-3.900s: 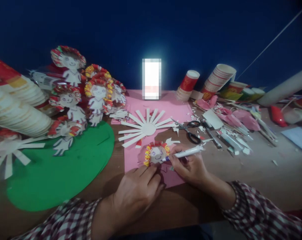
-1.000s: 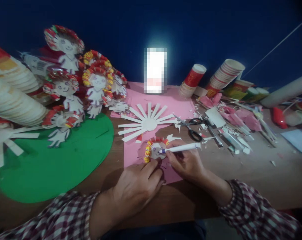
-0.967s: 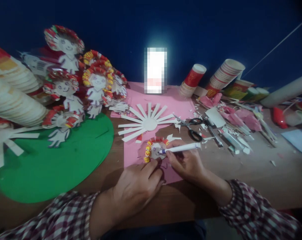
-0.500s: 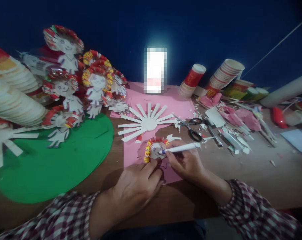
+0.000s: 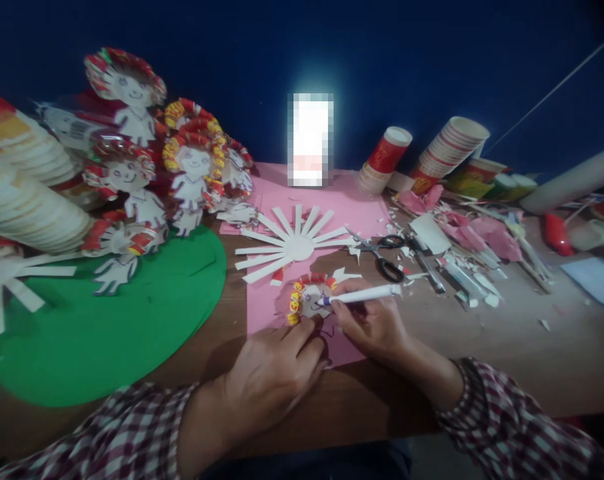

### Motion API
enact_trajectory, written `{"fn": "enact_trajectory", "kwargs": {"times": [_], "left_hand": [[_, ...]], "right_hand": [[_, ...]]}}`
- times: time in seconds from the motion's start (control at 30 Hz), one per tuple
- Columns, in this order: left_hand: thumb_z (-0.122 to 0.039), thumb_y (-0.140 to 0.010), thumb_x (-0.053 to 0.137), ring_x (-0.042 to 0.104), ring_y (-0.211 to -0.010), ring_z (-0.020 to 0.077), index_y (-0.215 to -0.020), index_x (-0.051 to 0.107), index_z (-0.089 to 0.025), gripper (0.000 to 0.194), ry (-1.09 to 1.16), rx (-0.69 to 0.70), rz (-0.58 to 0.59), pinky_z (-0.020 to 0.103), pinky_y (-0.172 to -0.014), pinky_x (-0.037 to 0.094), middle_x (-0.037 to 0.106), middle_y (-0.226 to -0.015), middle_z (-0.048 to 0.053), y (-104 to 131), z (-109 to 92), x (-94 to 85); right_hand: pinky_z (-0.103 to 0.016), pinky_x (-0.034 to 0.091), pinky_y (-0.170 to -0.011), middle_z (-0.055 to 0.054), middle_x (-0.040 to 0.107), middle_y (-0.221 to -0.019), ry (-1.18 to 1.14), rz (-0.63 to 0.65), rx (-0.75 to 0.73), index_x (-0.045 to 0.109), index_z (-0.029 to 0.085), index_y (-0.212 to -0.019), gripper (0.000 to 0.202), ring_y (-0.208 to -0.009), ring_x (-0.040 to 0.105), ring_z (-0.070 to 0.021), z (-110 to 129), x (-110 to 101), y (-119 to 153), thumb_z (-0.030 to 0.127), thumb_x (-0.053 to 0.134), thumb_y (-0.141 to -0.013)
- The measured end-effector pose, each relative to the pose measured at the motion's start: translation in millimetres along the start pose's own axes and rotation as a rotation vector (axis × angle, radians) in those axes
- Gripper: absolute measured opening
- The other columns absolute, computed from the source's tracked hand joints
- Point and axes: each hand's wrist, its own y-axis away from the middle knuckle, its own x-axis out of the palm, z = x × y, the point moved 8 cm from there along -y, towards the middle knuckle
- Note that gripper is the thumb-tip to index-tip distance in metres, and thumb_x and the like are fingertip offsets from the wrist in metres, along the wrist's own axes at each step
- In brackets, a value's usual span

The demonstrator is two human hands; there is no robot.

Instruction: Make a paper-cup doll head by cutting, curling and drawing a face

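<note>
My right hand [image 5: 375,327] grips a white marker pen [image 5: 359,294] with a dark tip. The tip is at the drawn face of a small paper doll [image 5: 312,303], whose head has curled red and yellow paper around it. Curled fingers of my left hand [image 5: 282,360] press on the doll's lower edge and cover part of it. Under the doll lies pink paper [image 5: 262,313] with dark pen lines on it. Just beyond is a white paper disc cut into strips [image 5: 299,248], and black-handled scissors [image 5: 389,257] lie to its right.
Finished paper dolls [image 5: 192,163] stand at the back left, beside stacked paper cups [image 5: 27,200] and a green sheet [image 5: 107,333]. More cups [image 5: 452,150], a utility knife [image 5: 427,263] and paper scraps [image 5: 477,287] are on the right. A bright, pixelated panel [image 5: 311,137] stands behind.
Almost nothing differs. The pen tip stays at the doll's face with at most a tiny shift, and my left hand keeps its place on the doll.
</note>
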Motion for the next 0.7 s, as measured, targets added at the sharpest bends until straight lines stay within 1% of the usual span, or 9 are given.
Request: {"fn": "enact_trajectory", "kwargs": {"times": [0.1, 0.33, 0.7], "left_hand": [[-0.028, -0.092, 0.047, 0.064, -0.067, 0.0205, -0.093, 0.060, -0.018, 0.016, -0.003, -0.003, -0.006, 0.037, -0.054, 0.055, 0.066, -0.103, 0.009, -0.4, 0.3, -0.5], [-0.028, -0.093, 0.045, 0.064, -0.071, 0.0197, -0.096, 0.060, -0.017, 0.019, 0.003, 0.001, 0.031, 0.035, -0.058, 0.055, 0.064, -0.102, 0.009, 0.9, 0.3, 1.1], [-0.027, -0.093, 0.045, 0.063, -0.068, 0.0206, -0.096, 0.060, -0.018, 0.018, 0.001, 0.003, 0.034, 0.037, -0.056, 0.055, 0.065, -0.101, 0.009, 1.3, 0.0, 2.3]], "right_hand": [[-0.025, 0.045, -0.059, -0.002, 0.062, -0.072, 0.007, 0.007, -0.002, 0.059, 0.018, -0.084, 0.007, -0.060, 0.057, -0.0133, 0.0, 0.3, -0.3, 0.022, 0.053, -0.086], [-0.025, 0.046, -0.058, -0.003, 0.064, -0.072, 0.011, 0.005, -0.002, 0.060, 0.017, -0.084, 0.008, -0.061, 0.058, -0.0136, 0.6, 0.2, -0.3, 0.022, 0.053, -0.086], [-0.026, 0.046, -0.060, -0.003, 0.064, -0.072, 0.002, 0.004, -0.015, 0.059, 0.017, -0.083, 0.006, -0.061, 0.058, -0.0139, -1.2, 1.3, 0.1, 0.021, 0.055, -0.084]]}}
